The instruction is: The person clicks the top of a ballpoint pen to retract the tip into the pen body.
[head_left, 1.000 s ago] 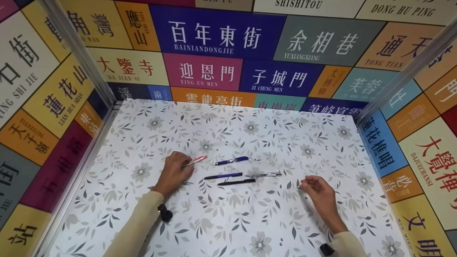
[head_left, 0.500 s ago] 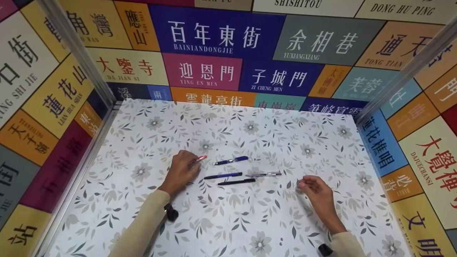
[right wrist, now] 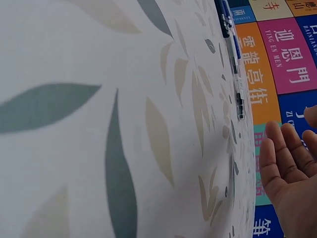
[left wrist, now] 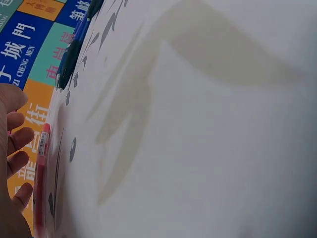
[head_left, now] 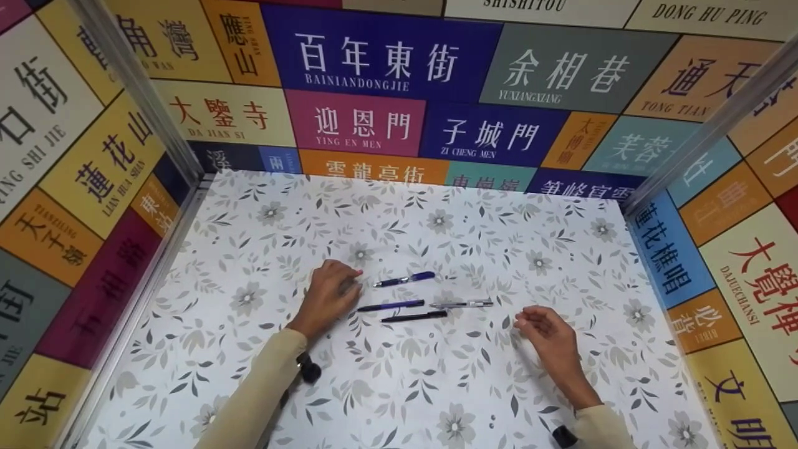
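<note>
A red pen point(left wrist: 40, 173) lies on the patterned tabletop beside my left hand point(head_left: 327, 293), whose loosely bent fingers point(left wrist: 20, 139) are not closed round it. In the head view the hand covers most of that pen, leaving only its red end in sight. Just to its right lie a blue pen point(head_left: 405, 279), a purple-blue pen point(head_left: 393, 306), a black pen point(head_left: 414, 316) and a clear pen with dark parts point(head_left: 464, 304). My right hand point(head_left: 550, 333) holds nothing; its fingers curve loosely, to the right of the clear pen and apart from it.
White cloth with grey leaves and flowers point(head_left: 455, 368) covers the table. Panels with coloured street-name signs point(head_left: 380, 56) stand at the back and both sides. A metal post point(head_left: 156, 106) rises at the back left corner, another point(head_left: 692, 131) at the back right.
My left hand has slid right and slightly up, hiding more of the red pen, which keeps its place. My right hand has drifted slightly left. The other pens stay put.
</note>
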`<state>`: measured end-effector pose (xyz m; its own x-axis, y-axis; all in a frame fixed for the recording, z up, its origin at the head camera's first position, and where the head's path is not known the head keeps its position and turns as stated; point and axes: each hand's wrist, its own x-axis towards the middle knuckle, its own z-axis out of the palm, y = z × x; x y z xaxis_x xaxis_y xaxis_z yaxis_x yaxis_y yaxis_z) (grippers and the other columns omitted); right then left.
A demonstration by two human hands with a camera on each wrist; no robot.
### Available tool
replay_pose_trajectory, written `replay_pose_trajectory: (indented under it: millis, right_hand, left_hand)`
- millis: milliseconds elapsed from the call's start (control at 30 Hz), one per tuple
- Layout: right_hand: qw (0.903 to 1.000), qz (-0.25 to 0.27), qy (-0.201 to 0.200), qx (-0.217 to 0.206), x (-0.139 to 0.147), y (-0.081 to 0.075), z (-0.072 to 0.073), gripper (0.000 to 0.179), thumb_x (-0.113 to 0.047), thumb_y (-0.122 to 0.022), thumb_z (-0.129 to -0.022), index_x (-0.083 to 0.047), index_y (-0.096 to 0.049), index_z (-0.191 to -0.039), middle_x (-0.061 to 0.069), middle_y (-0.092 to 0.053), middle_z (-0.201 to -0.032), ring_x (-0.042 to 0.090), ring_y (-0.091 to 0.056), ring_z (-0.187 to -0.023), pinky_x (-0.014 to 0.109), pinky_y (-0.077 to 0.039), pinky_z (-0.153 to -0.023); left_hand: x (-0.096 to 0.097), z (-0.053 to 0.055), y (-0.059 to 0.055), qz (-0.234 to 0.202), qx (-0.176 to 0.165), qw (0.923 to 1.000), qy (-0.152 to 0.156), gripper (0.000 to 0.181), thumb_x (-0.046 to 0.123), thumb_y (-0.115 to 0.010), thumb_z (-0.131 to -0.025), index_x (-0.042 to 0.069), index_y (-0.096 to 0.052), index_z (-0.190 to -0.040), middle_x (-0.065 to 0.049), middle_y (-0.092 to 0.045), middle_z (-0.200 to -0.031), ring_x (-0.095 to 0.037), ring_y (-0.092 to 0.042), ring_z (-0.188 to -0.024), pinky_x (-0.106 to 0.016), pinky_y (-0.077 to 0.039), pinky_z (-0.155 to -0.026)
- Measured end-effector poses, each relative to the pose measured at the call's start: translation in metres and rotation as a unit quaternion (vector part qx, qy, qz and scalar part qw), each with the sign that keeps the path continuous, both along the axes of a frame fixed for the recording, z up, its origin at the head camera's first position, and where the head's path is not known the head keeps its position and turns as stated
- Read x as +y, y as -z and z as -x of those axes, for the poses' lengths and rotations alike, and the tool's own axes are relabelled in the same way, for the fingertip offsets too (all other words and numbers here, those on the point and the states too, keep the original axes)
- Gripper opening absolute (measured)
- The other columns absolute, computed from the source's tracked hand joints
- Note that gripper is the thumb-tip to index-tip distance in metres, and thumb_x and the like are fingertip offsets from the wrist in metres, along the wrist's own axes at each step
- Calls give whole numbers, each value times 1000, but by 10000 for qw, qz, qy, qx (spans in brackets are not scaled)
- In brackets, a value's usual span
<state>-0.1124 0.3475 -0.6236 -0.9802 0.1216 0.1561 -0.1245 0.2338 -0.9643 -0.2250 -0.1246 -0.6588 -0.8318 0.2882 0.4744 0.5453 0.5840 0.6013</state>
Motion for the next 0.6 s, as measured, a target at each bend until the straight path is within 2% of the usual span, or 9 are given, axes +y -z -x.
replay_pose_trajectory:
  millis: [267,467,600]
  right_hand:
    - [9999,-33,16,152,-7,3,0,27,13,-76,-97,15,-69,-123,28,-75,-112,7,-73,-98,22,-60,-87]
    - [9998,-12,-113,169,-10,4,-1,26,16,-72,-97,14,-69,-123,29,-74,-113,10,-73,-97,25,-62,-85]
    - [9999,-46,-149,55,-12,3,-2,27,9,-74,-100,14,-68,-125,27,-73,-115,15,-74,-99,25,-62,-88]
  left_hand:
    - [12,3,-1,91,-135,9999,46,24,17,-82,-97,4,-78,-117,-8,-73,-114,-29,-60,-116,-53,-44,-101]
    - [23,5,-2,-134,-69,9997,204,23,15,-85,-97,4,-78,-115,-8,-74,-114,-30,-60,-115,-54,-43,-97]
    - [33,6,-2,-250,-11,9992,296,23,15,-85,-96,3,-78,-115,-8,-74,-113,-29,-60,-114,-53,-42,-96]
